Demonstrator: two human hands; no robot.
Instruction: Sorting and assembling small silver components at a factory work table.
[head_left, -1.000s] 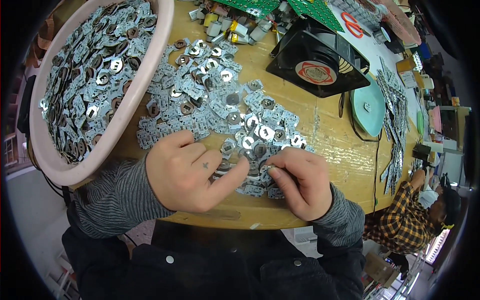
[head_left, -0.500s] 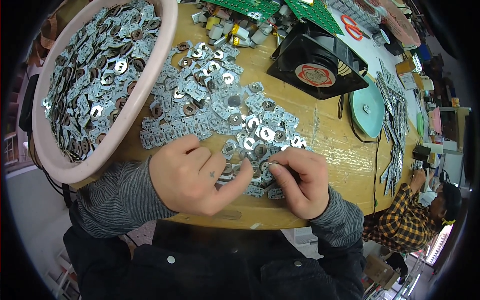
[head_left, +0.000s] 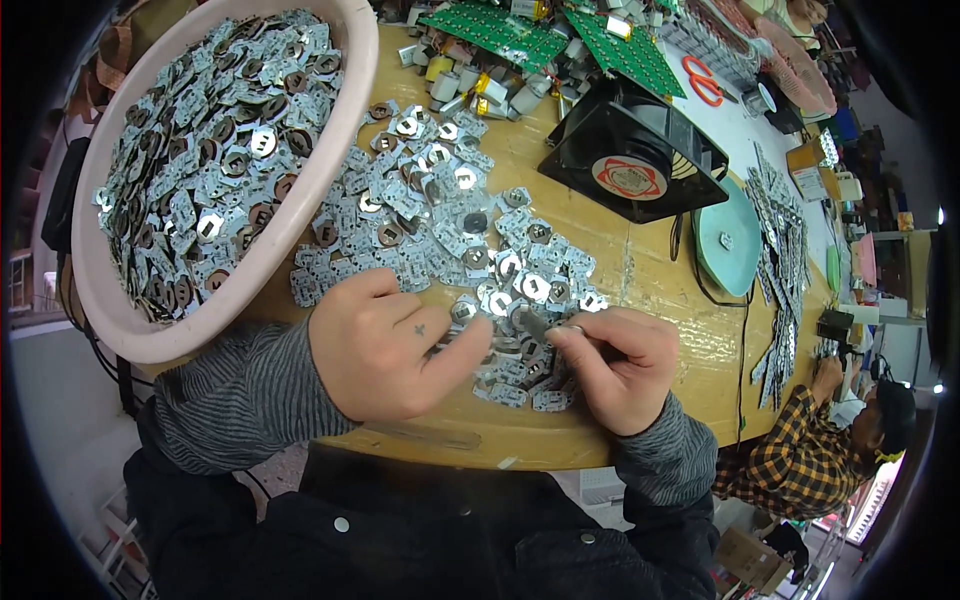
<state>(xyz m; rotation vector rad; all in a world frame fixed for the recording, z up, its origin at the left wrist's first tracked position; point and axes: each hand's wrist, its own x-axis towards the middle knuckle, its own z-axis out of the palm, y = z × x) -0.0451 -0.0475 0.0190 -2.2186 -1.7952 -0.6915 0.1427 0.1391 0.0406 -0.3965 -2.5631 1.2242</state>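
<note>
My left hand (head_left: 385, 350) is over the near edge of a pile of small circuit boards (head_left: 410, 225), its fingers curled in and the index finger reaching to the right. Whatever lies under those fingers is hidden. To its right, my right hand (head_left: 625, 365) pinches a small flat grey piece (head_left: 535, 323) between thumb and index finger; it is blurred and partly covered. Many boards in the pile carry round metal or dark discs. Both hands are close together but apart, with loose boards between and beneath them.
A pale pink tub (head_left: 350, 130) heaped with similar boards stands at left. Behind the pile are small metal components (head_left: 485, 90) and green circuit boards (head_left: 500, 38). A black fan (head_left: 635, 150), turquoise dish (head_left: 725, 250), board strips (head_left: 780, 280) and red-handled scissors (head_left: 700, 80) lie right. A co-worker (head_left: 810, 450) sits farther right.
My right hand has shifted slightly right, and the grey piece at its fingertips shows more. My left hand keeps its curled shape, its index finger bent a little closer. The whole view has tilted slightly.
</note>
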